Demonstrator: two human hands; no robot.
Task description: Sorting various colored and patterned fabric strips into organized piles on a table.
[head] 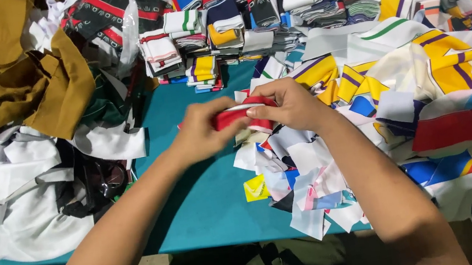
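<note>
My left hand (204,132) and my right hand (287,104) meet over the middle of a teal-covered table (194,187). Both pinch the same red fabric strip with a white stripe (234,116), folded between the fingers. Directly under the hands lies a loose heap of small white, blue and yellow fabric scraps (297,173). A small yellow scrap (255,188) rests at that heap's left edge.
Folded stacks of striped knit pieces (221,24) line the table's far side. A mustard-brown cloth (39,86) tops a pile of white and dark fabric (41,190) on the left. Large yellow, white and red cut panels (426,81) spread across the right.
</note>
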